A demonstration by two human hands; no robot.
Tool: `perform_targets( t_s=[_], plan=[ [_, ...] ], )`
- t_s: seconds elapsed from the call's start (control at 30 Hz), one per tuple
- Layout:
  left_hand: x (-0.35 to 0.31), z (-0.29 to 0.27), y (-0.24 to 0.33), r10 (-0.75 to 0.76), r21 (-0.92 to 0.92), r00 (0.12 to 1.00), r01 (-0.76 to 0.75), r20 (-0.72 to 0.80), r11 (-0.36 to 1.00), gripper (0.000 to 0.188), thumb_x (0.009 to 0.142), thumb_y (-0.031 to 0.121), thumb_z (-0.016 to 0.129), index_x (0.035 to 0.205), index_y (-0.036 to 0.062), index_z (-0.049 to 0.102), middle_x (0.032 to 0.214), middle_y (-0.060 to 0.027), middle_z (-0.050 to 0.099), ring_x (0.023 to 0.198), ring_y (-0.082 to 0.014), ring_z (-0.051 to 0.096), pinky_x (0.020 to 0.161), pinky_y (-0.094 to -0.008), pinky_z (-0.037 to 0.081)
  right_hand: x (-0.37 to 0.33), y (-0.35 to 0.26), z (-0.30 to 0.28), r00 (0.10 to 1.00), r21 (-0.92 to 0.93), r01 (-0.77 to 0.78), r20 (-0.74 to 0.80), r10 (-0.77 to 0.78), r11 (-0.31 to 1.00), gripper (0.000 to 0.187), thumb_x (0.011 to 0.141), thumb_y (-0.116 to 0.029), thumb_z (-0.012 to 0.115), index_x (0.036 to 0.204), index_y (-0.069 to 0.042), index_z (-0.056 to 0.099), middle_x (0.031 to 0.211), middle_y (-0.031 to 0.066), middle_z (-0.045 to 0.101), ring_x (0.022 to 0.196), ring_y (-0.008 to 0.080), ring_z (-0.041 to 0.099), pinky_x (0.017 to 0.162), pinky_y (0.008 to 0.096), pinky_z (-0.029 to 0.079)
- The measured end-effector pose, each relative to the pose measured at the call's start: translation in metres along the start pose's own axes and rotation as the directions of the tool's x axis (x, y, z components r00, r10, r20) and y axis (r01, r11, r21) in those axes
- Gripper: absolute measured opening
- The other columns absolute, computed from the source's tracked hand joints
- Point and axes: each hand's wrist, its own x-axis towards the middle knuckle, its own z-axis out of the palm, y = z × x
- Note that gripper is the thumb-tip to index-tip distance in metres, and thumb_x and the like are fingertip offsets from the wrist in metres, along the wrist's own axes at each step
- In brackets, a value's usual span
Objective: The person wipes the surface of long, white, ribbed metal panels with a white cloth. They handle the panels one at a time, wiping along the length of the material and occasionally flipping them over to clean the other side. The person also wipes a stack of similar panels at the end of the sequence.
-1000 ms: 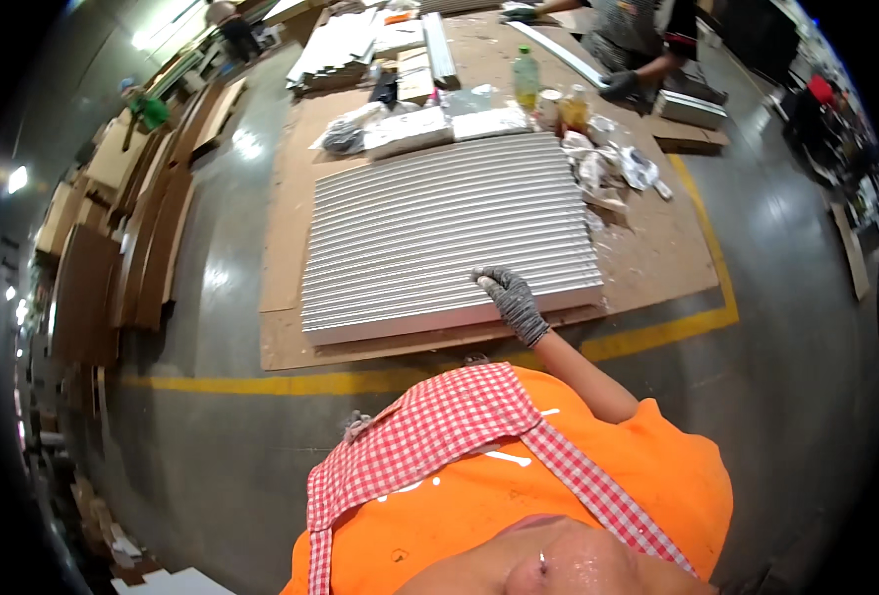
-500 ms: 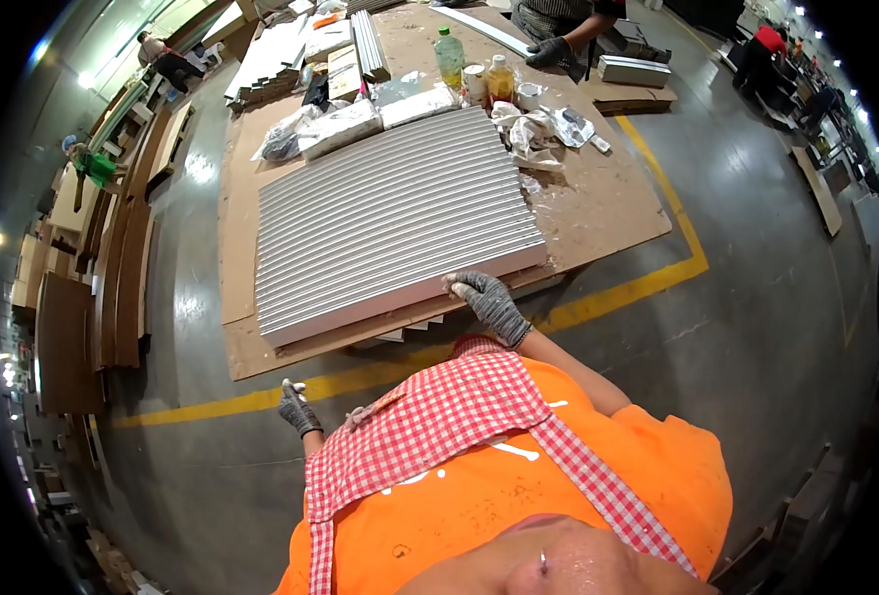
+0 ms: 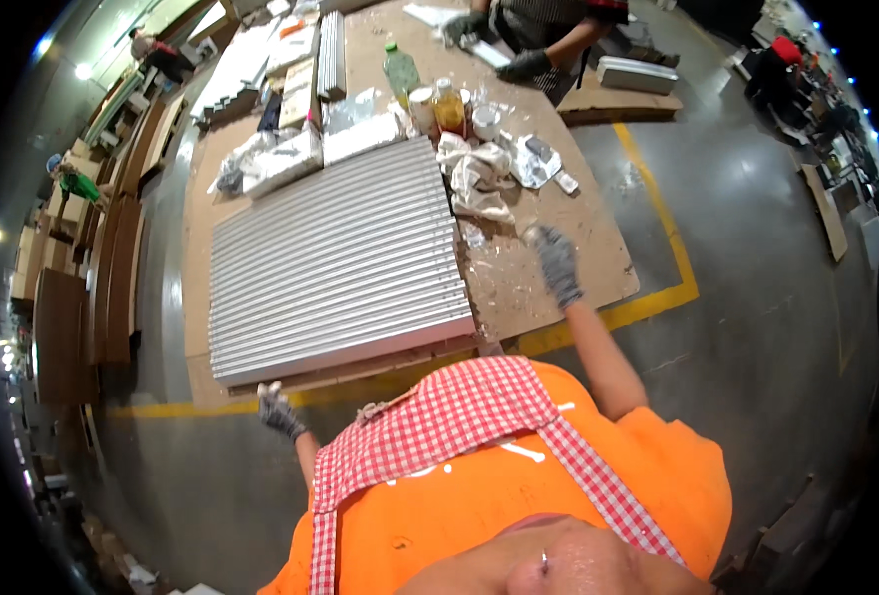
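A wide block of silvery ribbed metal strips [image 3: 335, 258], laid side by side, covers the near left of the worktable [image 3: 598, 253]. My left hand [image 3: 280, 413], in a grey glove with pale fingertips, is at the block's near edge. Its fingers are curled together, and whatever they may hold is too small to make out. Over the table, right of the strips, is my right hand [image 3: 558, 263], gloved alike. It is apart from the strips and nearest to a crumpled white cloth [image 3: 479, 178]. Motion blurs its fingers, so their grip cannot be read.
Behind the strips stand a green bottle [image 3: 401, 73], a bottle of amber liquid [image 3: 449, 107] and a white cup [image 3: 486, 123]. White wrapped packs [image 3: 286, 164] lie to their left. Across the table, a co-worker's gloved hands [image 3: 525, 65] hold a pale strip. Yellow floor lines [image 3: 657, 213] run around the table.
My right hand has left the block's near edge and moved right and away over the table. My left hand has come nearer the block's front left corner. The co-worker's second hand now shows.
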Motion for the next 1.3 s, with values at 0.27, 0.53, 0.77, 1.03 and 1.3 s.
perform_targets(
  t_s=[0.27, 0.53, 0.77, 1.03, 1.3],
  plan=[
    [-0.078, 0.060, 0.095, 0.144, 0.094, 0.974, -0.161, 0.173, 0.982, 0.036, 0.093, 0.028, 0.052, 0.070, 0.0021, 0.063, 0.053, -0.0018, 0.055, 0.040, -0.0035, 0.038, 0.036, -0.0199, 0.026, 0.146, 0.019, -0.041, 0.980, -0.507, 0.093, -0.106, -0.170, 0.857, 0.029, 0.081, -0.025, 0.062, 0.104, -0.007, 0.062, 0.101, 0.0095, 0.065, 0.091, 0.0228, 0.060, 0.084, 0.0328, 0.045],
    [-0.085, 0.096, 0.131, 0.329, 0.020, 0.899, -0.350, 0.290, 0.937, 0.034, 0.094, 0.023, 0.051, 0.075, -0.0016, 0.065, 0.060, -0.0057, 0.061, 0.044, -0.0065, 0.044, 0.041, -0.0226, 0.034, 0.194, 0.024, -0.010, 0.880, -0.642, 0.323, -0.066, -0.470, 0.695, 0.039, 0.077, -0.021, 0.057, 0.115, -0.020, 0.058, 0.114, 0.0049, 0.060, 0.105, 0.0272, 0.056, 0.088, 0.0366, 0.044],
    [-0.103, 0.094, 0.123, 0.308, -0.044, 0.865, -0.317, 0.397, 0.947, 0.028, 0.093, 0.019, 0.051, 0.081, -0.0030, 0.064, 0.065, -0.0069, 0.063, 0.050, -0.0084, 0.049, 0.048, -0.0234, 0.039, 0.180, 0.024, -0.009, 0.978, 0.346, -0.204, 0.118, 0.173, 0.916, 0.021, 0.087, -0.022, 0.059, 0.104, -0.009, 0.062, 0.085, 0.0030, 0.066, 0.064, 0.0109, 0.057, 0.053, 0.0246, 0.046],
    [-0.102, 0.074, 0.112, 0.221, -0.009, 0.801, -0.260, 0.556, 0.966, 0.026, 0.093, 0.019, 0.052, 0.083, -0.0017, 0.065, 0.065, -0.0064, 0.063, 0.053, -0.0095, 0.054, 0.049, -0.0251, 0.044, 0.116, -0.039, 0.047, 0.865, 0.696, -0.450, 0.494, 0.081, 0.559, 0.016, 0.089, -0.017, 0.056, 0.097, -0.004, 0.062, 0.090, 0.0079, 0.066, 0.069, 0.0117, 0.058, 0.058, 0.0231, 0.044],
    [-0.132, 0.151, 0.116, 0.073, 0.140, 0.430, -0.444, 0.900, 0.885, 0.039, 0.081, 0.022, 0.067, 0.114, 0.0024, 0.058, 0.101, -0.0119, 0.058, 0.095, -0.0220, 0.057, 0.080, -0.0310, 0.046, -0.009, -0.040, 0.159, 0.542, 0.372, -0.552, 0.840, -0.017, 0.746, 0.032, 0.084, -0.019, 0.063, 0.111, -0.002, 0.059, 0.092, 0.0051, 0.064, 0.081, 0.0139, 0.061, 0.077, 0.0262, 0.050]
  ],
)
